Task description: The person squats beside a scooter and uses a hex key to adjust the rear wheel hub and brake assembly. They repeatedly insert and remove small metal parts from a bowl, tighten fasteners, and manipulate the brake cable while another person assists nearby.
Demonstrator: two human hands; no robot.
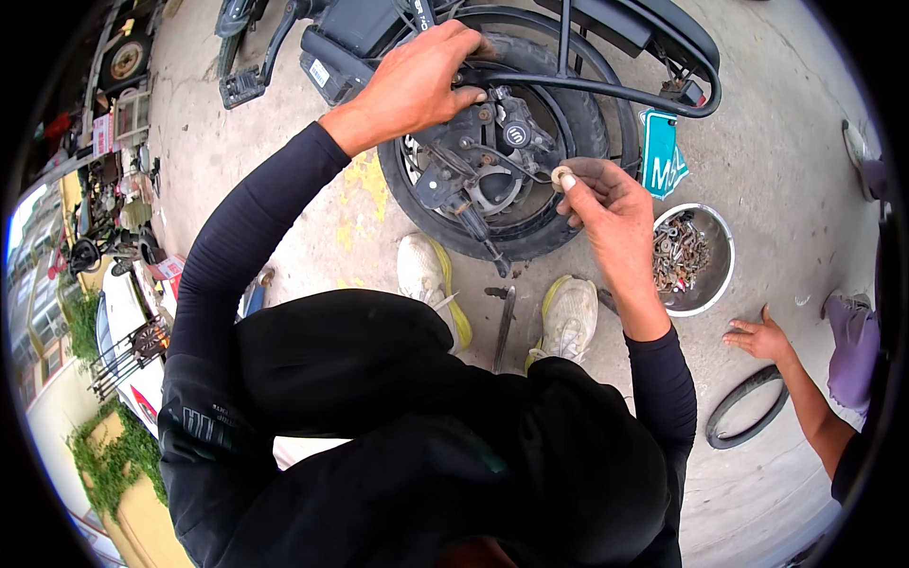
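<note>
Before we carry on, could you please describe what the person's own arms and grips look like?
The left sleeve is dark navy, close-fitting and ends near the wrist; the right sleeve matches but ends farther up the forearm. Pale print shows near the left elbow. The left grip and right grip are bare hands without gloves.

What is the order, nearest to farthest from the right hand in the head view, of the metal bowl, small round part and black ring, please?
1. Small round part: pinched in the right hand.
2. Metal bowl: to the hand's right.
3. Black ring: farther right, lower in the picture.
</note>
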